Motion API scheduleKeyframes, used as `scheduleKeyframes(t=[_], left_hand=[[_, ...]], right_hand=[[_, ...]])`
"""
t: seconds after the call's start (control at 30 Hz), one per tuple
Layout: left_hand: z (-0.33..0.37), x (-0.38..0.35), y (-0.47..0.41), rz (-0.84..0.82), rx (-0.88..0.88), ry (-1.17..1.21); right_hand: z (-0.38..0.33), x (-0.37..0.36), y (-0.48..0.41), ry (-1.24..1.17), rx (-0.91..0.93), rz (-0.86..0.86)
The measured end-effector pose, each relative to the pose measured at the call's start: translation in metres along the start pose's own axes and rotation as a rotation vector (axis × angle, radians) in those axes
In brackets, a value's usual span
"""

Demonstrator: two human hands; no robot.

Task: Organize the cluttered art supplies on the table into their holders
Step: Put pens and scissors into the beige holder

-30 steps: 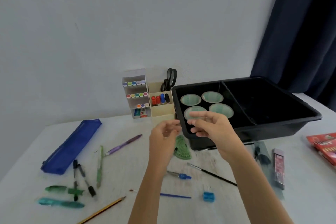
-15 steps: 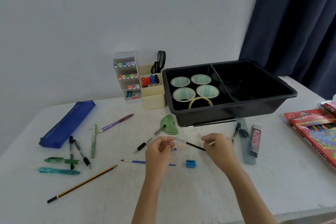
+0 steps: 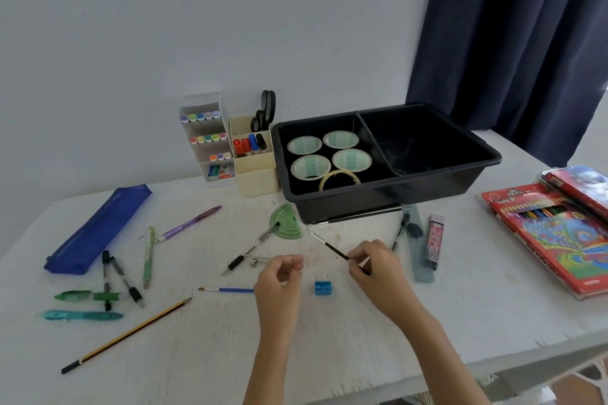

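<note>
Black bin [image 3: 378,204], left compartment: five tape rolls [image 3: 311,166]. Cream holder [image 3: 256,174]: markers [image 3: 250,145], scissors [image 3: 267,108]. Your right hand [image 3: 378,270] pinches the black paintbrush [image 3: 330,247] near the bin's front, long axis diagonal, bristles pointing up-left. Your left hand [image 3: 279,276]: fingers curled, contents impossible to tell.
</note>
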State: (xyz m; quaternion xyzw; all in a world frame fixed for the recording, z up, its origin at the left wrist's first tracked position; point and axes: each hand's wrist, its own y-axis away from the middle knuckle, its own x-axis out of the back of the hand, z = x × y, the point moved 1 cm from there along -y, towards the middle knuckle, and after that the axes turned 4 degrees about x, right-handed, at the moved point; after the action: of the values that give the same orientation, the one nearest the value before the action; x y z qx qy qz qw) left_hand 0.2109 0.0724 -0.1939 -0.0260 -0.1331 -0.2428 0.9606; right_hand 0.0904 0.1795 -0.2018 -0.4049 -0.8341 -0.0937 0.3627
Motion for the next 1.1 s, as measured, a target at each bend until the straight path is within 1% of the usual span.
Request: scheduleKeyframes(t=[0.1, 0.23, 0.33, 0.43, 0.5, 0.6, 0.67, 0.8, 0.93, 1.0, 1.1], left_hand=[[0.002, -0.012, 0.002, -0.042, -0.006, -0.013], [0.004, -0.031, 0.003, -0.110, -0.042, -0.043], [0.007, -0.049, -0.006, -0.144, -0.129, -0.127], [0.011, -0.068, -0.026, -0.183, -0.265, -0.313], [0.012, -0.081, -0.041, -0.246, -0.353, -0.436], [0.013, -0.100, -0.059, -0.331, -0.434, -0.630], [0.014, -0.108, -0.065, -0.321, -0.488, -0.799], [0.015, -0.116, -0.066, -0.205, -0.602, -1.034], [0.012, -0.122, -0.060, -0.164, -0.610, -1.061], [0.013, -0.119, -0.058, -0.173, -0.595, -1.002], [0.010, -0.114, -0.059, -0.194, -0.628, -0.903]], right_hand=[[0.010, 0.015, 0.002, -0.003, -0.056, -0.001], [0.028, 0.035, 0.006, 0.046, -0.123, 0.044], [0.037, 0.047, 0.008, 0.099, -0.141, 0.064], [0.044, 0.054, 0.011, 0.129, -0.137, 0.082], [0.048, 0.058, 0.012, 0.121, -0.139, 0.095], [0.053, 0.067, 0.011, 0.112, -0.131, 0.120], [0.057, 0.073, 0.010, 0.118, -0.130, 0.136], [0.062, 0.077, 0.008, 0.119, -0.141, 0.137], [0.061, 0.075, 0.004, 0.094, -0.126, 0.158], [0.059, 0.073, 0.001, 0.086, -0.101, 0.184], [0.053, 0.068, -0.005, 0.078, -0.069, 0.219]])
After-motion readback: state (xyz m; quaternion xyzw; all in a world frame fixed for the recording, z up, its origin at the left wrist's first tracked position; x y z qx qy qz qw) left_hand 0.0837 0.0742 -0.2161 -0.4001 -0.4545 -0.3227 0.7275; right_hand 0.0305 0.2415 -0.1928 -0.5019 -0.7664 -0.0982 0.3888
